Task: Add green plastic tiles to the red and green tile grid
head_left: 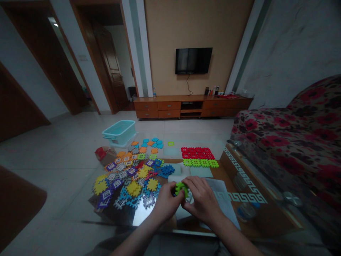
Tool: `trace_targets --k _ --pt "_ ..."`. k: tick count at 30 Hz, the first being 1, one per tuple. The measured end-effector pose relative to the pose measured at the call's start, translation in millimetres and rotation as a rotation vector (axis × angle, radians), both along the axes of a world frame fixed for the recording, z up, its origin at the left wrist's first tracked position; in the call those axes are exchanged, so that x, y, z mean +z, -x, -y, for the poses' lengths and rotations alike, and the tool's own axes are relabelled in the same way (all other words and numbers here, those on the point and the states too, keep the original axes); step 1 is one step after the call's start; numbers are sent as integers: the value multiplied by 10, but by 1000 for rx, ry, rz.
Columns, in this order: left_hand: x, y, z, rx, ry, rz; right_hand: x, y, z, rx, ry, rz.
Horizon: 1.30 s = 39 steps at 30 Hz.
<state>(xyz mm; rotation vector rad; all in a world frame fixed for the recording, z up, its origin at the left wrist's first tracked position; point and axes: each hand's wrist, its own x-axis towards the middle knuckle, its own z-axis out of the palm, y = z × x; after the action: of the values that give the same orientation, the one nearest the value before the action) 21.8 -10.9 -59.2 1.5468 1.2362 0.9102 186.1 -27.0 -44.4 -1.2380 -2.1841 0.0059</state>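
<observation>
Both my hands meet over the near part of a glass-topped table [239, 170]. My left hand [166, 200] and my right hand [201, 197] are closed together on a green interlocking tile piece [181, 188]. To the left lies a heap of loose coloured tiles [130, 174] in yellow, blue, purple, orange and grey. Farther back, a joined mat of red tiles [197, 153] lies flat with a row of green tiles [200, 163] attached along its near edge.
A pale blue plastic tub [119, 132] and a small cardboard box [106, 154] sit on the floor beyond the table. A floral sofa [293, 142] is at the right. A low wooden cabinet [191, 106] and wall television [193, 60] are at the far wall.
</observation>
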Motion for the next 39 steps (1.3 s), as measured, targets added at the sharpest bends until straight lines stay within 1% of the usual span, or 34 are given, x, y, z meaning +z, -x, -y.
trace_targets --k 2,4,8,11,14,18,24,31,36,39 --pt "-22 -5 -13 -10 24 69 7 1 4 -6 -1 -32" --pt "-27 -13 -24 -30 83 174 10 -7 1 -11 -5 -78" --pt "-2 -27 -27 -80 210 393 5 -35 -14 6 -13 -155" --pt "22 -27 -21 -118 263 477 4 -57 -22 31 -6 -188" --pt "37 -21 -20 -123 271 486 3 -76 -37 63 7 -213" --pt "60 -15 -20 -121 266 443 -8 -91 -60 89 22 -222" --pt "105 -10 2 -121 259 397 -9 -92 -60 92 28 -216" --pt "55 -8 -5 -149 267 416 7 -89 -65 97 17 -204" --pt "29 -29 -25 -115 272 418 8 -84 -55 98 16 -224" --pt "36 -39 -31 -84 315 437 23 -81 -50 96 24 -231"
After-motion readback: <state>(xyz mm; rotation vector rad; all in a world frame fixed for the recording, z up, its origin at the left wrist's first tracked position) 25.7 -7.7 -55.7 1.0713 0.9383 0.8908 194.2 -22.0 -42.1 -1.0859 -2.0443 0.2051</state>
